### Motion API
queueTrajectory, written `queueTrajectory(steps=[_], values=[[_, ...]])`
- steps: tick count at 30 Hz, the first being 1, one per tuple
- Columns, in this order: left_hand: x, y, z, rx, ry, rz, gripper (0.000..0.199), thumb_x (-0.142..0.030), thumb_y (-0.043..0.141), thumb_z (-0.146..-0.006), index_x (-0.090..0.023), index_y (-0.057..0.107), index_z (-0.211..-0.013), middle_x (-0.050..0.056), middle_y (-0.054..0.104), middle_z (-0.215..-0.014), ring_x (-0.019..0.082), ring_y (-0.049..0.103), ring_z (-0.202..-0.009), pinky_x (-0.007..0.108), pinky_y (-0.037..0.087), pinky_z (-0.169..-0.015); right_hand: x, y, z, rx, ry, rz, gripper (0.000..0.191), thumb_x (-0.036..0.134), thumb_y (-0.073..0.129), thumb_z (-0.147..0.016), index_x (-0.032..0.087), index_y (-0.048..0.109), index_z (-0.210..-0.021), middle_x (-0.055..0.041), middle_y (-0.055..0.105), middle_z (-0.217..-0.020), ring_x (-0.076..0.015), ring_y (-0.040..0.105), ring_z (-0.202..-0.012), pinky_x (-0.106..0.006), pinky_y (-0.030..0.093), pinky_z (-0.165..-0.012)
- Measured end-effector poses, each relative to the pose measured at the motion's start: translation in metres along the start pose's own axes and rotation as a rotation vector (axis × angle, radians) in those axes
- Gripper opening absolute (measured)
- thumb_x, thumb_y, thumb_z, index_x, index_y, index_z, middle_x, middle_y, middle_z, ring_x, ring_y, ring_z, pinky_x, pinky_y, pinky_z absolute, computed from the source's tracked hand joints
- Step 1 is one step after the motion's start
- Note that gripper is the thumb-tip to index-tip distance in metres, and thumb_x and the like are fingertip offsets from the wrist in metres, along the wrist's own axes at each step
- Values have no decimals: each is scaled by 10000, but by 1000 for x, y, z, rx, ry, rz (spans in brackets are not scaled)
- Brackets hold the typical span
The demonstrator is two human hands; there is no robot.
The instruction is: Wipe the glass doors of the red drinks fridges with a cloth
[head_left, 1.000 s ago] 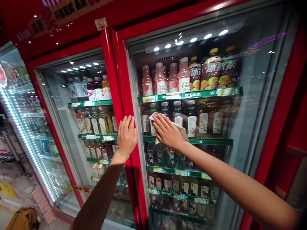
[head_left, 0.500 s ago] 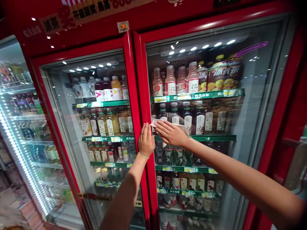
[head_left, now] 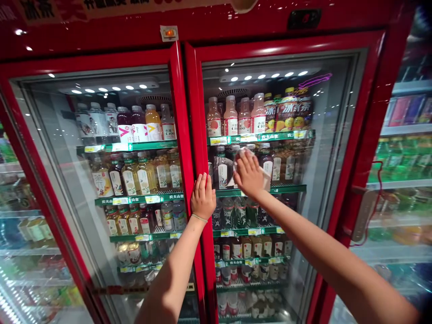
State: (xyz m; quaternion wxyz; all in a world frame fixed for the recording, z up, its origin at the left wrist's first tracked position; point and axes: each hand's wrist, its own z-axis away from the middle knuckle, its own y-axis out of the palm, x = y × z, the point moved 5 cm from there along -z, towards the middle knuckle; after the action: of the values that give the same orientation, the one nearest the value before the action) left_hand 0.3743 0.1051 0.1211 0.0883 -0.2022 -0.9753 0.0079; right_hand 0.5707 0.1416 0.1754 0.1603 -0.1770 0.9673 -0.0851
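My left hand [head_left: 204, 198] lies with its fingers stretched out on the red frame [head_left: 195, 112] of the right fridge door, near its left edge. A thin band circles that wrist. On the door's glass [head_left: 332, 148], my right hand [head_left: 249, 174] presses a white cloth [head_left: 266, 181] flat, its fingers a little spread. Parts of the cloth show above the fingertips and beside the palm; the rest is hidden under the hand. Behind the glass, dark drink bottles [head_left: 222, 173] stand on the second shelf, partly covered by the hand.
The left fridge door [head_left: 176, 99] is closed beside the right one. Shelves of bottles fill both sides. A small orange-lit switch [head_left: 169, 33] and a dark display [head_left: 304, 18] sit above the doors. At the right, a red cord [head_left: 380, 184] hangs near another lit cooler [head_left: 401, 135].
My right hand has moved up and right across the glass with the cloth, away from my left hand. The left hand stays on the door frame. The view has turned to the right.
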Motion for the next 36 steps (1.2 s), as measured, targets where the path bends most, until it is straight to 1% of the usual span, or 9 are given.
queueTrajectory(steps=[4, 7, 11, 14, 18, 21, 26, 30, 36], values=[[0, -1, 1, -13, 11, -14, 691, -239, 487, -1035, -108, 193, -1647, 184, 517, -1548, 263, 336, -1543, 400, 352, -1266, 44, 10, -17, 131, -350, -87, 713, 354, 434, -1050, 184, 127, -1670, -72, 246, -1701, -250, 249, -1586, -497, 292, -1295], [1, 0, 1, -11, 11, -19, 688, -231, 480, -1035, -114, 190, -1648, 178, 521, -1546, 257, 342, -1540, 399, 352, -1267, 24, -1, -39, 169, -513, -71, 741, 396, 426, -1058, 198, 59, -1671, -61, 213, -1710, -218, 223, -1592, -457, 294, -1300], [1, 2, 2, -13, -3, -10, 709, -198, 502, -1019, -125, 185, -1650, 175, 526, -1542, 250, 340, -1542, 400, 336, -1277, -41, -21, -72, -15, -104, 28, 729, 397, 391, -1066, 228, 18, -1669, -41, 137, -1731, -241, 151, -1608, -542, 270, -1299], [1, 3, 2, -19, -16, -3, 708, -192, 506, -1018, -141, 191, -1650, 171, 520, -1548, 251, 342, -1540, 406, 337, -1277, -38, -16, -69, -90, 80, 19, 729, 396, 381, -1064, 226, 18, -1672, -41, 106, -1734, -272, 124, -1611, -593, 254, -1296], [1, 3, 2, -19, -28, 15, 693, -217, 483, -1035, -151, 179, -1653, 170, 490, -1571, 258, 335, -1542, 414, 351, -1270, 21, 4, -43, 104, -320, -92, 738, 400, 407, -1060, 222, 38, -1675, -49, 190, -1716, -256, 232, -1589, -526, 296, -1296], [1, 4, 3, -4, -26, 10, 682, -225, 468, -1042, -159, 176, -1655, 169, 471, -1584, 265, 353, -1531, 422, 364, -1265, 21, -2, -31, 220, -517, -114, 738, 399, 419, -1057, 221, 53, -1674, -47, 214, -1709, -238, 256, -1582, -480, 296, -1299], [2, 6, 5, 20, -36, 13, 680, -213, 493, -1027, -147, 220, -1646, 183, 479, -1572, 277, 354, -1527, 450, 348, -1277, -48, -23, -43, 126, -187, -17, 775, 397, 447, -1044, 287, 2, -1669, 2, 126, -1729, -258, 212, -1594, -522, 243, -1313], [4, 9, 6, 52, -54, 17, 640, -225, 473, -1034, -147, 267, -1634, 179, 470, -1579, 278, 350, -1528, 451, 350, -1275, -39, -17, -37, 10, 5, -9, 760, 381, 427, -1050, 234, 20, -1675, -47, 125, -1727, -289, 171, -1601, -567, 203, -1313], [3, 8, 5, 58, -61, 15, 637, -234, 475, -1038, -152, 269, -1635, 182, 473, -1576, 276, 340, -1531, 436, 359, -1265, 5, -8, -35, 259, -557, -117, 706, 406, 430, -1049, 214, 144, -1666, -33, 278, -1695, -208, 261, -1582, -452, 282, -1302]])
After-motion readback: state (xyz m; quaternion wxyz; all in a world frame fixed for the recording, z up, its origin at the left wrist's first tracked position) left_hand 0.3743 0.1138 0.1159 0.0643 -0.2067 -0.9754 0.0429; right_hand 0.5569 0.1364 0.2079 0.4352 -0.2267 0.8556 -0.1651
